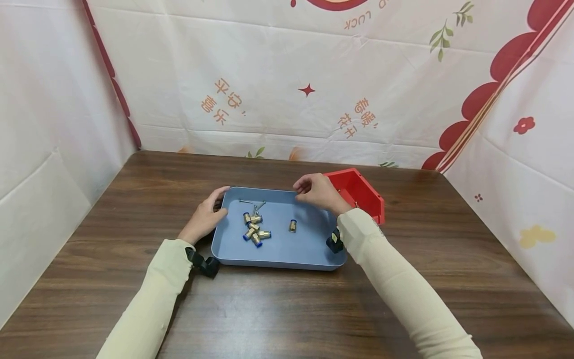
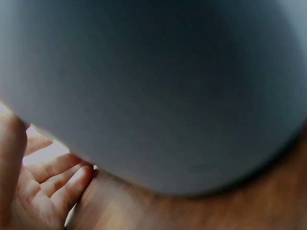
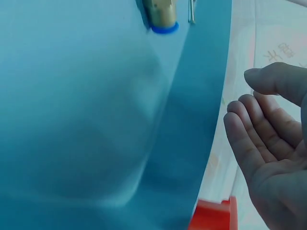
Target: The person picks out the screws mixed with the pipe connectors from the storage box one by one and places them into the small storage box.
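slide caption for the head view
Left hand at a blue tray of brass fittings and screws, right hand by its far edge near a red bin.

Smooth plastic is seen in the blue tray (image 1: 278, 253) and, at its two o'clock, the bin (image 1: 373, 199). Shiny, brass-coloured metal is shown by the fittings (image 1: 265, 234).

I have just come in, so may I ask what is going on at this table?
A person's left hand is at the left edge of a blue tray; the right hand, apparently empty, is near the far edge. Screws and brass fittings lie inside, one fitting apart from the others. A red bin is beside the tray's far right corner.
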Tool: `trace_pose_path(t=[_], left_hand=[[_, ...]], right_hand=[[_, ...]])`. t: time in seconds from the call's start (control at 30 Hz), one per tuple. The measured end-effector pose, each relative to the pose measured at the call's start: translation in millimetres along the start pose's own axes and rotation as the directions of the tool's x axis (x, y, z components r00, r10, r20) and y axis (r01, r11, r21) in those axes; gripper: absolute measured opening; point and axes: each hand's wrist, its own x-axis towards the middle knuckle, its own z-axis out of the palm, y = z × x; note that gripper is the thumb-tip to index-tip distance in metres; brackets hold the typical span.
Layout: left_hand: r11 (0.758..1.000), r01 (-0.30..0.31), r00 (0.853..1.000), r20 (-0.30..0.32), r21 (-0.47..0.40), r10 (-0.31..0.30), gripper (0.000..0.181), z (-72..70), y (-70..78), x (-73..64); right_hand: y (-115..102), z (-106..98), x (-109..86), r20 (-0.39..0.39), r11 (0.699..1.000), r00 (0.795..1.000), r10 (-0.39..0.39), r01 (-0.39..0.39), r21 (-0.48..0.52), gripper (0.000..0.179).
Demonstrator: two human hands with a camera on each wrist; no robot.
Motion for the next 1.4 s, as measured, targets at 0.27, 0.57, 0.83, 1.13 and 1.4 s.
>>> trace_pose_path(t=[0.27,0.57,0.83,1.13,1.4], left_hand=[[1.000,0.001,1.000,0.001,-0.007,-0.001,0.061,0.2,-0.9,0.0],[1.000,0.004,1.000,0.002,0.000,-0.004,0.061,0.2,-0.4,1.2],[1.000,-0.004,1.000,-0.001,0.000,0.004,0.061,0.3,-0.5,1.1],[1.000,0.000,1.000,-0.002,-0.001,0.000,0.061,0.0,-2.9,0.0],[1.000,0.011,1.000,0.000,0.000,-0.011,0.062,0.1,1.0,-0.8]], right_hand=[[-6,21,5.2,0.062,0.999,0.997,-0.035,0.035,0.004,0.027],[-14,41,9.9,0.138,1.000,0.990,-0.023,0.020,0.021,0.024],[-20,49,11.1,0.160,0.999,0.987,-0.028,0.023,0.034,0.025],[-26,61,15.6,0.194,1.000,0.981,-0.021,0.016,0.027,0.026],[-30,67,17.7,0.221,0.999,0.975,-0.020,0.011,0.043,0.030]])
